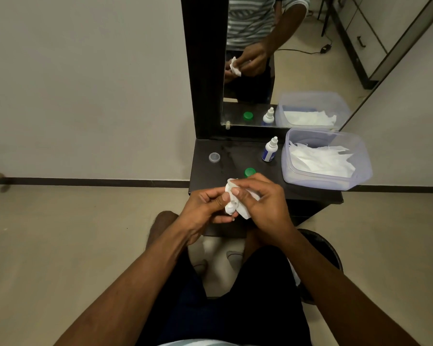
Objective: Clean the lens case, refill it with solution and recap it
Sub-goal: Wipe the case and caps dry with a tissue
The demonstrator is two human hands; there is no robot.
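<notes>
2 hands [235, 206] press tissue [231, 208] around something hidden.

A small white plastic lens case [231, 208] sits wrapped in crumpled white tissue [238, 203], its green screw cap [249, 172] and translucent grey cap [214, 157] off, near an upright white-and-blue solution bottle [270, 149].

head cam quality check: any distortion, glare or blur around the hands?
Head view: wide-angle bending curves the wall base and the mirror frame; no harsh glare, just a soft sheen on the dark table; left hand, right hand and tissue slightly soft; frame edges blurrier.
</notes>
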